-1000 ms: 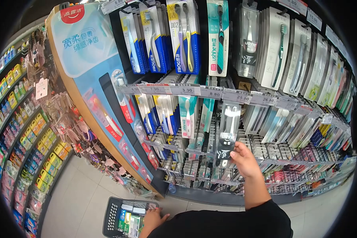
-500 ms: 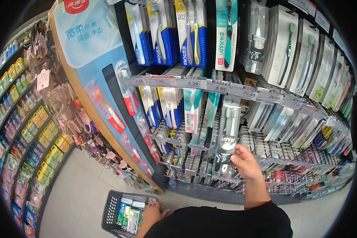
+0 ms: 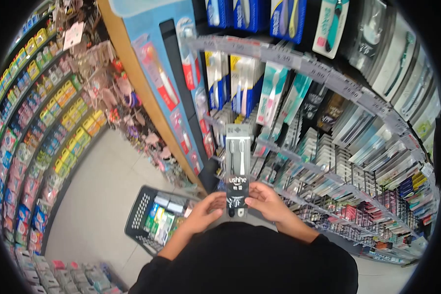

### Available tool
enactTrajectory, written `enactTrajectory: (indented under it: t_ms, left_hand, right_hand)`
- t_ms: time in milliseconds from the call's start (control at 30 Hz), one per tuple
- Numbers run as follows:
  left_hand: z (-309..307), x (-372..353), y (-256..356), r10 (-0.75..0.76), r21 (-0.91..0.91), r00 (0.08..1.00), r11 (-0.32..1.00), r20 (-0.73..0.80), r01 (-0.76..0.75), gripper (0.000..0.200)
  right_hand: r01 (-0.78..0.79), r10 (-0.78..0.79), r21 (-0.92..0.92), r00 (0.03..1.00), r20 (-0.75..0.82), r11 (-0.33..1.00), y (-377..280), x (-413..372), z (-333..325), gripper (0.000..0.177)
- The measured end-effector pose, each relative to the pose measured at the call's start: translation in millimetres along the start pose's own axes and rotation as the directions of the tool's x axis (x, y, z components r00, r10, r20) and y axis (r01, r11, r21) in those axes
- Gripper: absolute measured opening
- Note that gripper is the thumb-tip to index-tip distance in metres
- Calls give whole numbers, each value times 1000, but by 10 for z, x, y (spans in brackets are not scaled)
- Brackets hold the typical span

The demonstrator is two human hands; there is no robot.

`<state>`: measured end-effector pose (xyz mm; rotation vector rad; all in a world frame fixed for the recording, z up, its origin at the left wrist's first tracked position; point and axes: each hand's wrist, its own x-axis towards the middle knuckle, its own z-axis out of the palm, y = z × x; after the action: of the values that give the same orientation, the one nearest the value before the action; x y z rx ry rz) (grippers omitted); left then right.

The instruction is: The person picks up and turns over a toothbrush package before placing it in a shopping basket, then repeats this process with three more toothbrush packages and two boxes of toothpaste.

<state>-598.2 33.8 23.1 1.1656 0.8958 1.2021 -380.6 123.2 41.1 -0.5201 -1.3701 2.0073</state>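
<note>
A twin toothbrush pack (image 3: pixel 238 169) is held upright in front of my chest. Its clear window shows one dark and one white brush above a black label reading "ushine". My right hand (image 3: pixel 268 202) grips its lower right edge, thumb on the front. From the other side, my left hand (image 3: pixel 207 211) curls its fingers against the lower left edge; the fingertips are partly hidden there. Beside my left forearm is a grey shopping basket (image 3: pixel 138 215) with several boxed goods (image 3: pixel 161 220) inside.
Racks of hanging toothbrush packs (image 3: pixel 272 95) fill the front and right, with a price rail (image 3: pixel 299 60) across them. A blue display panel (image 3: pixel 174 93) with a wooden edge (image 3: pixel 142 83) stands left of centre. Further left are curved shelves of bottles (image 3: pixel 66 127) beyond the tiled floor (image 3: pixel 93 196).
My right hand has brought the toothbrush pack away from the rack, leftward and closer to my body. My left hand has left the basket's rim and come to the pack. The view has shifted right and down.
</note>
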Motion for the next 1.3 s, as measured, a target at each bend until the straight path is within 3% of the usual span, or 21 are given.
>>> enactTrajectory:
  t_ms: [67, 167, 733, 1167, 1300]
  left_hand:
    - [178, 24, 185, 45, -128, 997, 991, 58, -37, 48]
    - [236, 38, 229, -17, 94, 1000, 995, -7, 17, 43]
    - [308, -44, 222, -32, -6, 997, 999, -70, 32, 50]
    - [293, -51, 261, -25, 54, 996, 998, -87, 29, 50]
    - [292, -44, 249, -21, 85, 994, 996, -108, 30, 50]
  right_hand:
    - [30, -31, 12, 999, 33, 999, 41, 5, 38, 35]
    - [71, -72, 34, 997, 36, 997, -65, -7, 101, 34]
    - [62, -62, 35, 998, 9, 997, 28, -37, 128, 35]
    - [10, -10, 34, 1000, 19, 999, -61, -3, 168, 36]
    - [74, -74, 3, 997, 27, 997, -73, 19, 122, 42]
